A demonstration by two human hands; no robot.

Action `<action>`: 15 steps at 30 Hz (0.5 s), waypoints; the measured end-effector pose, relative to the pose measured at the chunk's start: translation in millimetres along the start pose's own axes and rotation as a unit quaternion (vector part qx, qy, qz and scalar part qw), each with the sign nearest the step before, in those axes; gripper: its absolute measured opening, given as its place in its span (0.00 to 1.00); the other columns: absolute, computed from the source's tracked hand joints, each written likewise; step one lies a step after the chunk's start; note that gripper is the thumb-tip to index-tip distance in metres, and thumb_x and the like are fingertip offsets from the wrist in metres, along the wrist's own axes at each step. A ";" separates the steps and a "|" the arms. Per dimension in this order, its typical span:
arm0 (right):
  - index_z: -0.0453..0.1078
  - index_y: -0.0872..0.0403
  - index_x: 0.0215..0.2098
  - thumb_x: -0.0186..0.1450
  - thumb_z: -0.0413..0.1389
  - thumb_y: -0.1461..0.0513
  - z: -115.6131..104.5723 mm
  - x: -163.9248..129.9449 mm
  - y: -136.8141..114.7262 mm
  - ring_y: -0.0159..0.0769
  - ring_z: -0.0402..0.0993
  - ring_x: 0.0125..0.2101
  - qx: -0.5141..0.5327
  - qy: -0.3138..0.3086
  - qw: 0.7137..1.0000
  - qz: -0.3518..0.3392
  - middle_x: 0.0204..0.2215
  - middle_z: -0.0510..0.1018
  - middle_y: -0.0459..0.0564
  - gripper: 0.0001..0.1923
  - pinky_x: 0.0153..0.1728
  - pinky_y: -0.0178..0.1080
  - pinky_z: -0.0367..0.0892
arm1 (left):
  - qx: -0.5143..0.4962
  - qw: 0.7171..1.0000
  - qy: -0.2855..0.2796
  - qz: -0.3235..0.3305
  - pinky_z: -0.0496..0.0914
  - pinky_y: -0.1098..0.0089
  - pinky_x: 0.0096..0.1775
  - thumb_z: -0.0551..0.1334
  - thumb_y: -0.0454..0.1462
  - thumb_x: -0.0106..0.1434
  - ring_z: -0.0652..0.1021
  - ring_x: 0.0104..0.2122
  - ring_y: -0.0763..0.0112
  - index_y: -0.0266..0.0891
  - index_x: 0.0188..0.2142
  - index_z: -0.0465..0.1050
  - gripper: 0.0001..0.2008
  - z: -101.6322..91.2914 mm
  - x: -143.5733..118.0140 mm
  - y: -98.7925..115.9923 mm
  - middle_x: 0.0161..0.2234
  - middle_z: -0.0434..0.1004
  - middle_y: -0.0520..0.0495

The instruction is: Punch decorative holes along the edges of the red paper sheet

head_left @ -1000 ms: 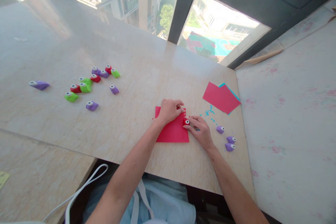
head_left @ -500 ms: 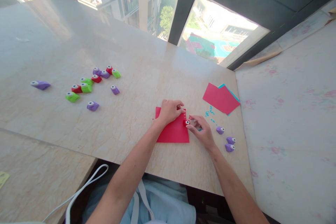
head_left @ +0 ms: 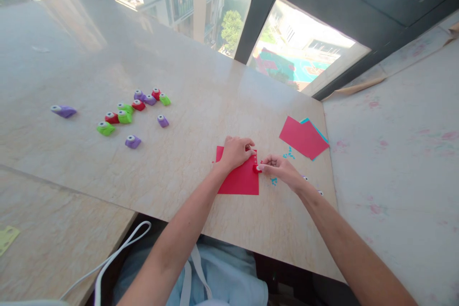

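A sheet of red paper (head_left: 238, 181) lies on the table in front of me, with a row of small punched holes along its upper right edge. My left hand (head_left: 237, 150) rests on the sheet's top, fingers curled at the upper right corner, holding it down. At the right edge of the paper sits a red craft punch (head_left: 256, 169). My right hand (head_left: 279, 168) is closed on this punch, thumb over its top and partly hiding it. Small blue paper bits (head_left: 274, 181) lie beside and below the right hand.
Several purple, green and red craft punches (head_left: 125, 116) are spread on the left of the table (head_left: 186, 162). Red and blue sheets (head_left: 304, 138) lie at the right, near more blue bits (head_left: 289, 154). My right forearm mostly covers purple punches. A white cable (head_left: 122, 248) hangs at the front edge.
My right thumb has moved onto the top of the red craft punch. The right wrist and forearm have swung outward over the purple punches. My left hand stays on the paper; the view shifted slightly.
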State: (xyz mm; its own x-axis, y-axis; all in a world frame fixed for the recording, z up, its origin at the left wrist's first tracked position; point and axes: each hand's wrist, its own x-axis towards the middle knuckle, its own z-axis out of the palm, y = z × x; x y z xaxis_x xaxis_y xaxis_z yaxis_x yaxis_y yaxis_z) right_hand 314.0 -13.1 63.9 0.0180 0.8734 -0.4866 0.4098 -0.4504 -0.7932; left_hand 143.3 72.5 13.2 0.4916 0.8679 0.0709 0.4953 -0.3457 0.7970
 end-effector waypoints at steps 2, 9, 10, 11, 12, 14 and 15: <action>0.68 0.53 0.28 0.51 0.65 0.46 1.5 1.2 1.0 0.29 0.61 0.23 0.001 0.003 1.000 0.001 0.22 0.70 0.43 0.22 0.24 0.34 0.53 | 0.002 1.000 0.002 0.002 0.62 0.59 0.51 0.63 0.36 0.60 0.80 0.38 0.64 0.43 0.39 0.79 0.08 0.3 0.0 -0.3 0.33 0.83 0.50; 0.67 0.54 0.23 0.50 0.66 0.45 1.9 3.2 4.5 0.27 0.55 0.21 0.000 0.013 1.000 0.010 0.18 0.64 0.41 0.22 0.22 0.34 0.48 | 0.002 1.000 -0.003 0.000 0.61 0.60 0.50 0.63 0.35 0.59 0.79 0.38 0.64 0.43 0.38 0.79 0.08 -0.9 -1.0 1.0 0.34 0.83 0.50; 0.67 0.54 0.22 0.50 0.66 0.45 1.9 3.2 4.0 0.27 0.54 0.20 -0.004 0.016 1.000 0.010 0.18 0.64 0.41 0.23 0.22 0.34 0.48 | 0.004 1.000 -0.003 0.001 0.61 0.59 0.50 0.62 0.35 0.59 0.79 0.38 0.64 0.43 0.38 0.79 0.08 -0.9 -1.1 1.0 0.34 0.83 0.50; 0.67 0.53 0.21 0.49 0.66 0.45 1.9 3.4 3.4 0.27 0.54 0.20 -0.008 0.019 1.000 0.008 0.18 0.64 0.41 0.23 0.22 0.35 0.48 | 0.005 1.000 -0.002 0.002 0.61 0.59 0.50 0.62 0.35 0.59 0.79 0.38 0.64 0.43 0.39 0.79 0.09 -0.7 -1.2 0.8 0.34 0.83 0.49; 0.67 0.53 0.21 0.49 0.66 0.45 1.8 3.6 2.9 0.28 0.55 0.20 -0.012 0.022 1.000 0.006 0.18 0.64 0.41 0.22 0.22 0.35 0.48 | 0.005 1.000 -0.002 0.004 0.61 0.59 0.51 0.62 0.35 0.59 0.79 0.38 0.64 0.43 0.39 0.79 0.09 -0.4 -1.3 0.6 0.34 0.83 0.49; 0.66 0.53 0.20 0.49 0.66 0.45 1.6 4.3 2.5 0.28 0.55 0.20 -0.017 0.023 1.000 0.001 0.17 0.64 0.41 0.22 0.21 0.34 0.48 | 0.005 1.000 0.000 0.005 0.61 0.59 0.51 0.62 0.35 0.59 0.78 0.39 0.64 0.43 0.39 0.79 0.09 0.6 -1.4 -0.3 0.34 0.83 0.49; 0.66 0.53 0.20 0.49 0.66 0.45 1.4 4.7 2.7 0.28 0.55 0.19 -0.021 0.023 1.000 -0.001 0.17 0.64 0.41 0.23 0.21 0.34 0.48 | 0.004 1.000 0.001 0.005 0.61 0.59 0.51 0.62 0.35 0.59 0.78 0.39 0.64 0.43 0.39 0.79 0.09 1.2 -1.4 -0.9 0.34 0.83 0.49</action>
State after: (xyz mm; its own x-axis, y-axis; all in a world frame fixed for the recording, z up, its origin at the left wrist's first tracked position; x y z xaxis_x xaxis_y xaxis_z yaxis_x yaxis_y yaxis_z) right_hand 313.9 -10.5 58.9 0.0594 0.8821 -0.4672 0.4472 -0.4420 -0.7776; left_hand 143.0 71.2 11.7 0.4950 0.8652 0.0798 0.4966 -0.3571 0.7911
